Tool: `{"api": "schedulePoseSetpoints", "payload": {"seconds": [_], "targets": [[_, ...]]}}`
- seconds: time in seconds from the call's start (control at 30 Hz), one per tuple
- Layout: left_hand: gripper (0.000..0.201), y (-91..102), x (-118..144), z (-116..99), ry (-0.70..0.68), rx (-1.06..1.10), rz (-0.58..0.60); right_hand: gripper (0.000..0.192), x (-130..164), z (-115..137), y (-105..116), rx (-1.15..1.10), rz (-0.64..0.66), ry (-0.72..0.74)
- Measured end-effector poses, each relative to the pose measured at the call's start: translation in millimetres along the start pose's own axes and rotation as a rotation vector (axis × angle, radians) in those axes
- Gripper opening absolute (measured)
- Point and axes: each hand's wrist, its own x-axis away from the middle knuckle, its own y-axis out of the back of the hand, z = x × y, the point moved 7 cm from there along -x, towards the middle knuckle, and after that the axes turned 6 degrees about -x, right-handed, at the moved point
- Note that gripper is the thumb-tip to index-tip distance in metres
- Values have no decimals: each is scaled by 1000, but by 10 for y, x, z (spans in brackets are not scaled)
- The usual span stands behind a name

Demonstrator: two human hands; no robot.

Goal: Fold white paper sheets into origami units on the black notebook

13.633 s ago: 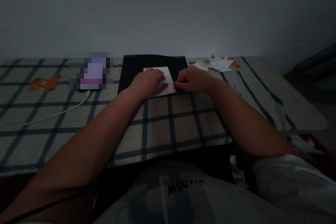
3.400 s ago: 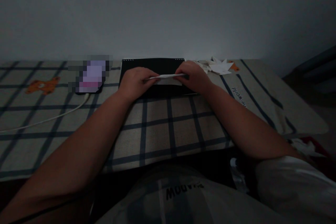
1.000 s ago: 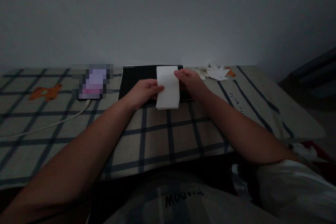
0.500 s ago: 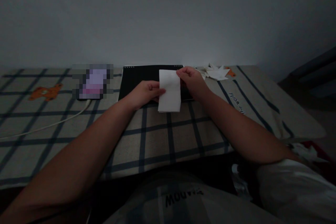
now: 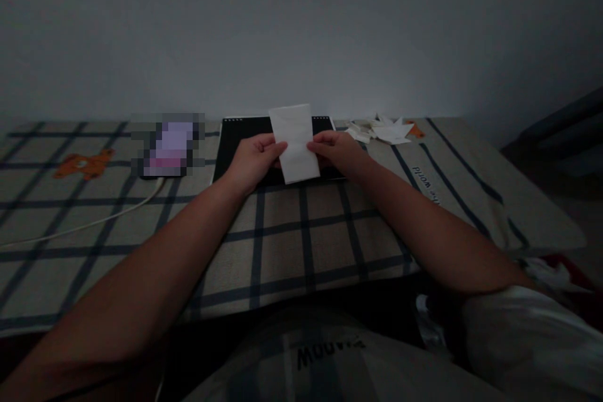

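Left hand: the left hand (image 5: pixel 254 154) pinches the left edge of the white paper (image 5: pixel 296 143).
Right hand: the right hand (image 5: pixel 336 149) grips the paper's right edge.
Paper: 1 folded strip, held upright and slightly tilted, lifted above the black pad (image 5: pixel 240 141).
Risk: held in the air by 2 light pinches, the strip could bow or slip, so a crease might land crooked; the dim light makes edges hard to match.
Surface: a checked bed cover (image 5: pixel 282 232), soft and likely poor backing for pressing.
Room: dark, plain wall behind; paper scraps (image 5: pixel 381 130) and a white cable (image 5: pixel 94 223) lie well apart.
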Motion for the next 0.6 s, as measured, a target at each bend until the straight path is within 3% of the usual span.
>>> {"api": "schedulePoseSetpoints", "payload": {"seconds": [0.2, 0.6], "targets": [[33, 79, -19, -14, -33, 42, -99, 18, 7, -64, -60, 80, 125, -74], [38, 148, -51, 7, -67, 18, -177, 20, 18, -14, -48, 157, 139, -35]]}}
